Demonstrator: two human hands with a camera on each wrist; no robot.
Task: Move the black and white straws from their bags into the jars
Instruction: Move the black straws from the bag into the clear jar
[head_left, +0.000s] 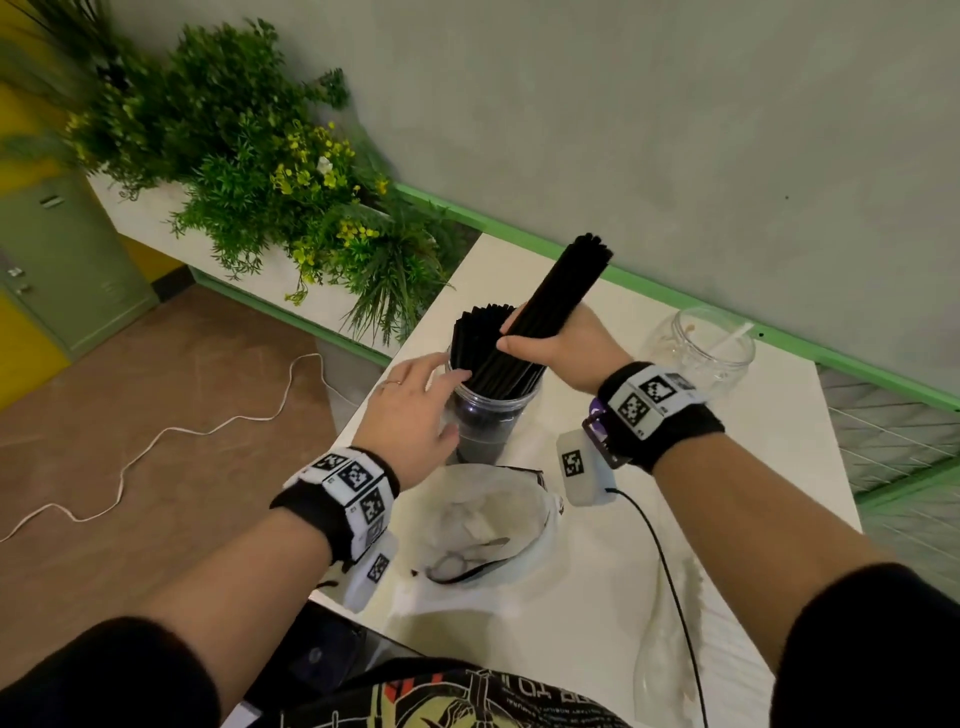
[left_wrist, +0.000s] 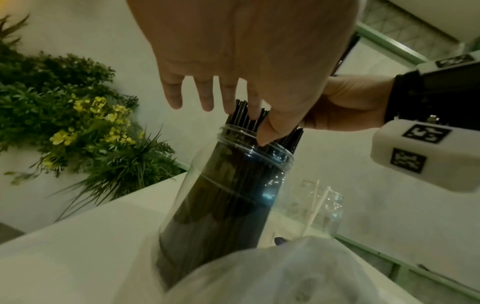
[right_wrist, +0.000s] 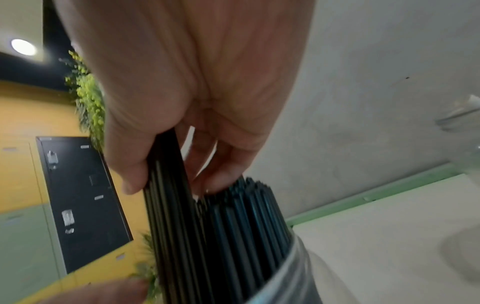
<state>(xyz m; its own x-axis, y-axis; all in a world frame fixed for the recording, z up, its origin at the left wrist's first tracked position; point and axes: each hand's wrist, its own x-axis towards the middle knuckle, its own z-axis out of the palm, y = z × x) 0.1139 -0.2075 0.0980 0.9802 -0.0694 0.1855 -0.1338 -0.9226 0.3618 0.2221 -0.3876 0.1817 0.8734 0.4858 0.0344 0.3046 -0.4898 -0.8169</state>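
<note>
A tall clear jar (head_left: 488, 415) packed with black straws (head_left: 475, 338) stands at the table's left side. My right hand (head_left: 550, 343) grips a tilted bundle of black straws (head_left: 563, 291); its lower ends sit in the jar's mouth among the others. In the right wrist view the thumb and fingers (right_wrist: 135, 174) pinch that bundle (right_wrist: 168, 205) just above the jar's rim (right_wrist: 291, 277). My left hand (head_left: 415, 405) is beside the jar with fingers spread, its thumb (left_wrist: 270, 131) touching the rim (left_wrist: 254, 152). A second, wider jar (head_left: 698, 348) at the back right holds a white straw (head_left: 732, 338).
A crumpled, open plastic bag (head_left: 483, 525) lies just in front of the tall jar, and another clear bag (head_left: 670, 623) lies at the near right. A black cable (head_left: 670, 571) crosses the white table (head_left: 753, 467). A planter with green plants (head_left: 249, 171) borders the table's left edge.
</note>
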